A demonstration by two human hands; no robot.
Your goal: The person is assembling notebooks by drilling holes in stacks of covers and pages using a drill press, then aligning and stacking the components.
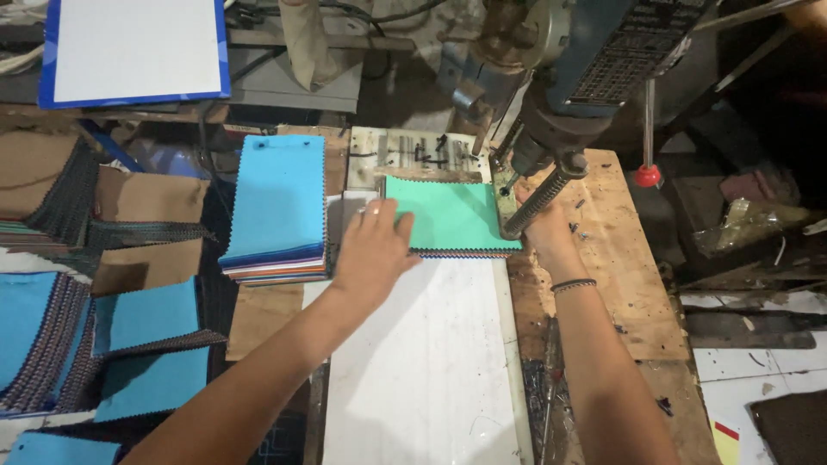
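- Green swatch stack: a squarish pack of fabric samples with pinked edges, lying flat on the counter just under the drill press. Its top right corner sits at the drill bit.
- Left hand: open and spread, palm down, pressing the stack's left edge; it holds nothing.
- Right hand: rests at the stack's right edge behind the press column. Its fingers are hidden, so whether it grips or merely steadies cannot be told.
- Orientation: the stack is slightly wider than deep, its long axis running left to right across the counter. The bound, drilled edge points away from the person, and the near edge lies over the white board.
- Doing the step well, as a judgement: keep the layers squared and pressed flat so none slips under the bit, hold both hands well apart from it, and keep the corner seated on the backing plate.
- Blue swatch stack: lies just beside it, to the left.
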